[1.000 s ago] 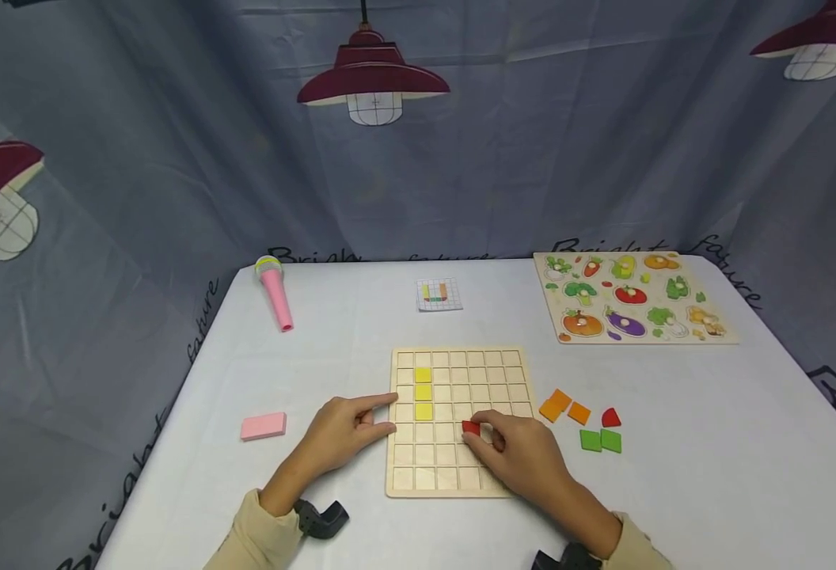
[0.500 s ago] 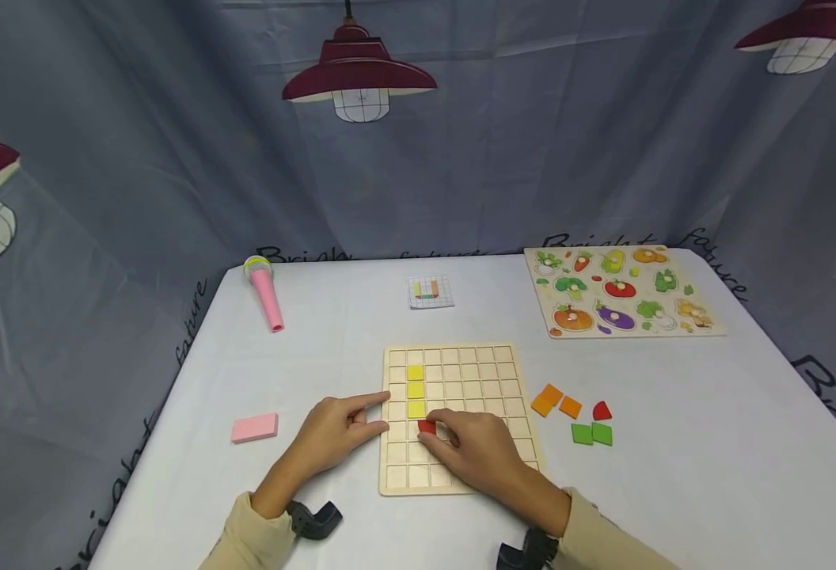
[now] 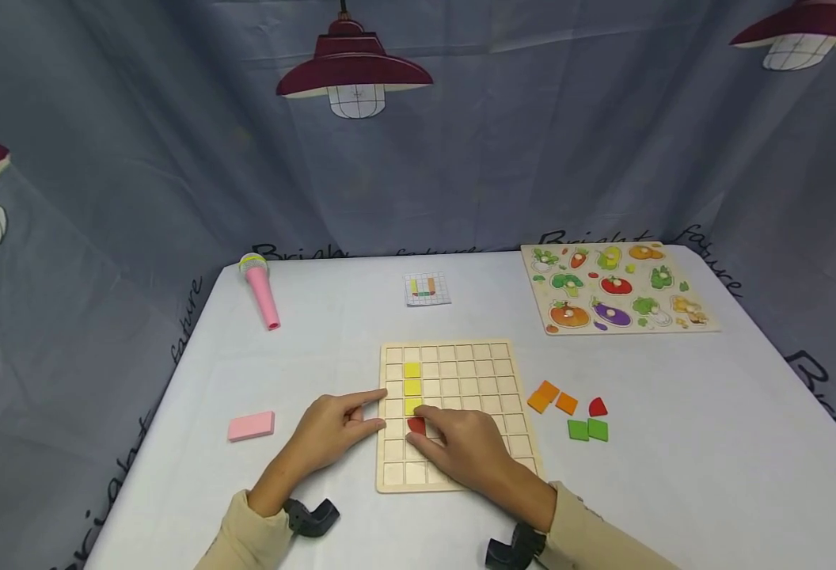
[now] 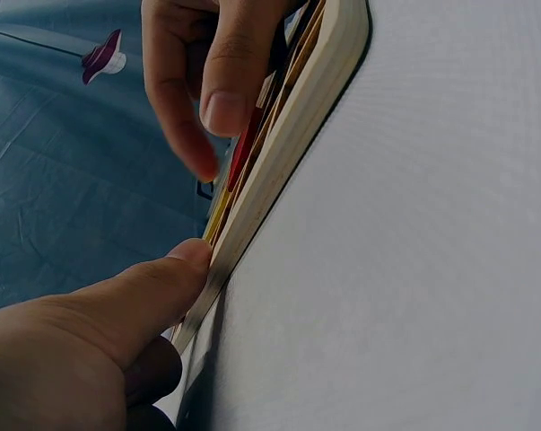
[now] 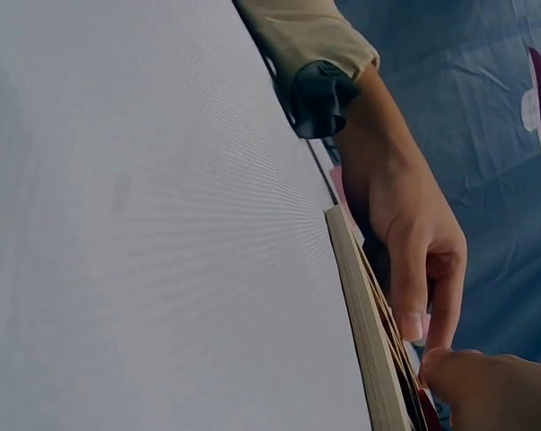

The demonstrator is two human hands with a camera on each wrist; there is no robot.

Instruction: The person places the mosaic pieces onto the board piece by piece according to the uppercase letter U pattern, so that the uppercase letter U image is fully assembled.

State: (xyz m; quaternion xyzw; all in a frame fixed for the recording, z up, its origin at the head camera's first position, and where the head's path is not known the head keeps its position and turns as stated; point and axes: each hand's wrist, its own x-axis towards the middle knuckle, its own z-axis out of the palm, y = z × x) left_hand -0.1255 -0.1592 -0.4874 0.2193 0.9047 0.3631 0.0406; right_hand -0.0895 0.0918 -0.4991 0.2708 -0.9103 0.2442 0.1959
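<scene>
A wooden grid board (image 3: 478, 356) lies mid-table. Three yellow square tiles (image 3: 412, 388) fill part of one column near its left side. Just below them a red rounded tile (image 3: 416, 426) lies on the board, also seen as a red edge in the left wrist view. My right hand (image 3: 468, 447) is over the board, thumb and forefinger spread around the red tile; in the left wrist view the fingertips stand apart from each other. My left hand (image 3: 327, 431) touches the board's left edge with extended forefinger and thumb, its other fingers folded under.
Orange tiles (image 3: 566, 403), green tiles (image 3: 578, 430) and another red tile (image 3: 598, 407) lie right of the board. A pattern card (image 3: 427, 299), pink microphone (image 3: 262, 297), vegetable puzzle board (image 3: 646, 323) and pink block (image 3: 250, 426) are on the table.
My right hand has carried the red tile left across the board to below the yellow tiles, and its fingers have parted around it. The left hand keeps its place at the edge.
</scene>
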